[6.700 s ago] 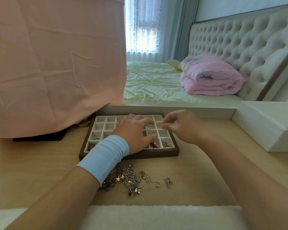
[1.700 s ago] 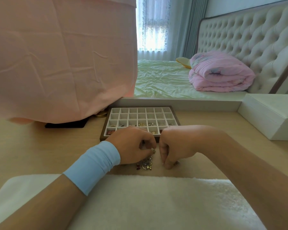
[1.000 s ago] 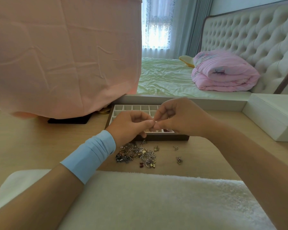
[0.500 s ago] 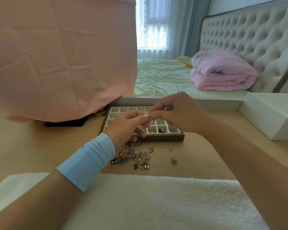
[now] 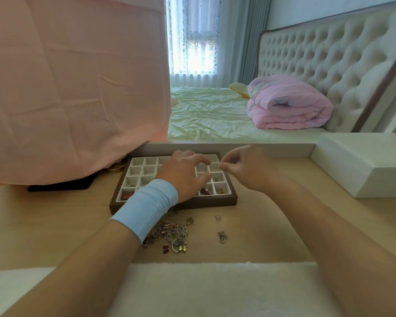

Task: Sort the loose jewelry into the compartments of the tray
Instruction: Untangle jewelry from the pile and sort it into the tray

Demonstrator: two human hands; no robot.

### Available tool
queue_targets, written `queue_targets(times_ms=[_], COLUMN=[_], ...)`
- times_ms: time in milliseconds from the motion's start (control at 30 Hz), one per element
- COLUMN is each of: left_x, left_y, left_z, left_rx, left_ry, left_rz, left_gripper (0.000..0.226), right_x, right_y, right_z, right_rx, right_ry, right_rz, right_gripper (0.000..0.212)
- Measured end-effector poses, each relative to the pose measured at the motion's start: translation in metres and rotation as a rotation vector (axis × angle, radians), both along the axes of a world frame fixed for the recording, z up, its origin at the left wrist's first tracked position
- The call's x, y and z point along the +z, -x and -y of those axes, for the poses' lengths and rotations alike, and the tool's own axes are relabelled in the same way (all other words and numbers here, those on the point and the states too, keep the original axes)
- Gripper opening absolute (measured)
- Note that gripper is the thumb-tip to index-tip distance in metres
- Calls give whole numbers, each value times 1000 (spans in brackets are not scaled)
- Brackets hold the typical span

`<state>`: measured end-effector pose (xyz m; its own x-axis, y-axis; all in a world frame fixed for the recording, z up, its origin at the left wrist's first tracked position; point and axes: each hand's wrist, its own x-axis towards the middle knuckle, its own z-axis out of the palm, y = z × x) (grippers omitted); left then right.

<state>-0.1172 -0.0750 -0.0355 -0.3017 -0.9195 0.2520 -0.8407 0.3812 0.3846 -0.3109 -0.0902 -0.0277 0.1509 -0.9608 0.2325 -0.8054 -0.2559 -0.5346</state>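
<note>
The brown wooden tray (image 5: 212,200) with white compartments sits on the tabletop; several front cells hold small gold and red pieces. My left hand (image 5: 184,176), with a light blue wristband, reaches over the tray's middle, its fingers spread down onto the cells. My right hand (image 5: 244,170) hovers over the tray's back right corner with thumb and forefinger pinched together; whatever they pinch is too small to see. The loose jewelry pile (image 5: 168,232) lies in front of the tray, partly under my left wrist. A stray piece (image 5: 221,236) lies to the pile's right.
A pink cloth (image 5: 78,88) drapes over something tall at the left, above a black base (image 5: 60,185) and a gold round lid (image 5: 117,168). A white box (image 5: 364,165) stands at the right. A white fluffy mat (image 5: 192,289) covers the near edge. A bed lies behind.
Both hands have moved from pinching a piece together above the pile to over the tray. They have parted: the left now reaches onto the middle cells, the right to the back right.
</note>
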Motion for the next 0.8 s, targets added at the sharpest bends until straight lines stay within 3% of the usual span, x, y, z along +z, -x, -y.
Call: queue_targets(times_ms=[133, 367, 500, 600, 733, 800], left_x=[-10, -14, -7, 5, 6, 2], left_y=[-5, -11, -9, -8, -7, -8], left_z=[2, -1, -14, -33, -57, -66], left_rx=[-51, -98, -154, -250, -360, -395], left_ry=[-22, -23, 95, 5, -127, -138], left_rz=[108, 87, 62, 1, 110, 156], left_gripper=[41, 39, 19, 4, 18, 22], right_x=[-4, -4, 6, 18, 41, 53], right_y=[-11, -18, -16, -14, -21, -25], right_z=[-2, -5, -9, -14, -28, -38], right_rx=[-3, 0, 2, 34, 234, 322], right_ry=[12, 19, 39, 36, -125, -290], right_rz=[-215, -403, -403, -365, -238, -284], right_gripper=[14, 21, 19, 17, 10, 9])
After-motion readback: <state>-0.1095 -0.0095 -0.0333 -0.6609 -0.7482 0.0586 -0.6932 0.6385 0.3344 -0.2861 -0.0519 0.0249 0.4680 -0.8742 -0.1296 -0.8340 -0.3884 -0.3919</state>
